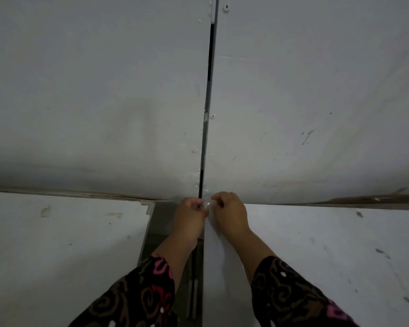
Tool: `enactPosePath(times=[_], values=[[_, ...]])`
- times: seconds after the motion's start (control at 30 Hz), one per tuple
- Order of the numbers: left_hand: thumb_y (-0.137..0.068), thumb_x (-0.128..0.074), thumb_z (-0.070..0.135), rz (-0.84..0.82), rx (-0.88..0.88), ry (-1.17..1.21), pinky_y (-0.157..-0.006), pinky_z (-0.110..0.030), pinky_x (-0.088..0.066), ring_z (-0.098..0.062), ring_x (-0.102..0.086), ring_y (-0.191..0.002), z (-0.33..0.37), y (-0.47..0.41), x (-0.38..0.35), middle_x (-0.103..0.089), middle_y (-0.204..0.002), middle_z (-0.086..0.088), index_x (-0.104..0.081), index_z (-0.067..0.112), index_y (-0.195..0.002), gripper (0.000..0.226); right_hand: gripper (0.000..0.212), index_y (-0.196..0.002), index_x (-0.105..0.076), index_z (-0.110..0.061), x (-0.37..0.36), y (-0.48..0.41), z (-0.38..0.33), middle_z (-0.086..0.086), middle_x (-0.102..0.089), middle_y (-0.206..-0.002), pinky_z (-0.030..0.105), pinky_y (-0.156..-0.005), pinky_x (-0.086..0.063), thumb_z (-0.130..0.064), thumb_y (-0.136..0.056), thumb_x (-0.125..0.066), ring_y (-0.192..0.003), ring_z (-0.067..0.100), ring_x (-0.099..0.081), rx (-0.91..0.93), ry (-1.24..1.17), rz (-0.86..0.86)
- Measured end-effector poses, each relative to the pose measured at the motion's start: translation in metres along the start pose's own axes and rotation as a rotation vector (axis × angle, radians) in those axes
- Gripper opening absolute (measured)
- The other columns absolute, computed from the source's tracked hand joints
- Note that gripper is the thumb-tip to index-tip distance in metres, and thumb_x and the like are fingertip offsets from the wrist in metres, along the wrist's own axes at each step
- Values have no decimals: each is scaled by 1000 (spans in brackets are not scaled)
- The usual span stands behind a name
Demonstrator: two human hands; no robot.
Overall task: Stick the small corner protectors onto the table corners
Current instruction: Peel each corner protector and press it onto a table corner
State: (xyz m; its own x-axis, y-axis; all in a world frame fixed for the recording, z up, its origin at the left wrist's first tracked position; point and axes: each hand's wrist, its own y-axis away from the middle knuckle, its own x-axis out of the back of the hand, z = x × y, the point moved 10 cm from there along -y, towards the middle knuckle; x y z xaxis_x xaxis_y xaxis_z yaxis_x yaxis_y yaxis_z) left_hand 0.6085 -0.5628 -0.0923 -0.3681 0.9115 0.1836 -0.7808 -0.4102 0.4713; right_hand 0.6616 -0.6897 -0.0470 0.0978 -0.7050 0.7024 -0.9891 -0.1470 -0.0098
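Note:
Two white tables stand side by side with a gap between them. A small clear corner protector [209, 204] sits at the far left corner of the right table [316, 244], against the wall. My right hand [229, 214] pinches it from the right with curled fingers. My left hand [191, 217] reaches up through the gap and pinches it from the left. Most of the protector is hidden by my fingers. The left table [64, 244] has a clear protector [145, 204] on its far right corner.
A grey panelled wall [104, 102] with a dark vertical seam [207, 102] rises right behind both tables. Between the tables the gap [172, 232] shows floor and a dark frame below. Both tabletops carry scuffs and smudges.

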Motion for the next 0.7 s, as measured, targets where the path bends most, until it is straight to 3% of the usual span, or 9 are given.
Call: enactPosePath(times=[0.13, 0.3, 0.4, 0.5, 0.6, 0.7], values=[[-85, -60, 6, -14, 17, 34, -84, -37, -54, -23, -63, -94, -1, -12, -2, -64, -114, -8, -58, 26, -107, 29, 23, -107, -67, 0, -10, -11, -3, 16, -63, -108, 11, -78, -32, -1, -89, -53, -101, 25, -57, 63, 66, -5], [-88, -59, 1, -60, 46, 68, -80, -30, -53, -18, -62, -90, -5, -16, -7, -61, -124, -10, -58, 15, -127, 42, 23, -108, -67, 1, -11, -14, 0, 18, -62, -112, 12, -81, -32, -1, -89, -54, -103, 26, -57, 65, 72, -4], [-88, -58, 1, -102, 49, 41, -88, -32, -52, -21, -62, -99, -7, -19, -10, -62, -125, -10, -56, 12, -131, 44, 23, -107, -68, 2, -12, -13, -3, 18, -64, -110, 11, -80, -30, -2, -90, -54, -102, 27, -58, 93, 81, -24], [-89, -58, 3, -123, 21, -30, -96, -35, -50, -23, -62, -105, -6, -21, -12, -63, -124, -9, -57, 11, -130, 42, 27, -106, -70, 1, -13, -10, -8, 22, -67, -101, 21, -82, -35, -4, -88, -50, -94, 35, -60, 152, 110, -21], [-90, -58, 7, -124, -39, -133, -100, -35, -48, -21, -61, -109, -1, -20, -13, -63, -126, -9, -57, 11, -131, 41, 34, -91, -74, 2, -17, -8, -8, 22, -68, -85, 28, -75, -41, -9, -75, -46, -78, 38, -61, 161, 114, -5], [-94, -54, 10, -113, -107, -269, -106, -33, -42, -19, -58, -116, 8, -15, -15, -59, -132, -7, -55, 12, -133, 39, 16, -69, -72, -2, -12, -2, -13, 15, -65, -68, 34, -55, -50, -3, -65, -56, -61, 34, -59, 171, 167, 86]])
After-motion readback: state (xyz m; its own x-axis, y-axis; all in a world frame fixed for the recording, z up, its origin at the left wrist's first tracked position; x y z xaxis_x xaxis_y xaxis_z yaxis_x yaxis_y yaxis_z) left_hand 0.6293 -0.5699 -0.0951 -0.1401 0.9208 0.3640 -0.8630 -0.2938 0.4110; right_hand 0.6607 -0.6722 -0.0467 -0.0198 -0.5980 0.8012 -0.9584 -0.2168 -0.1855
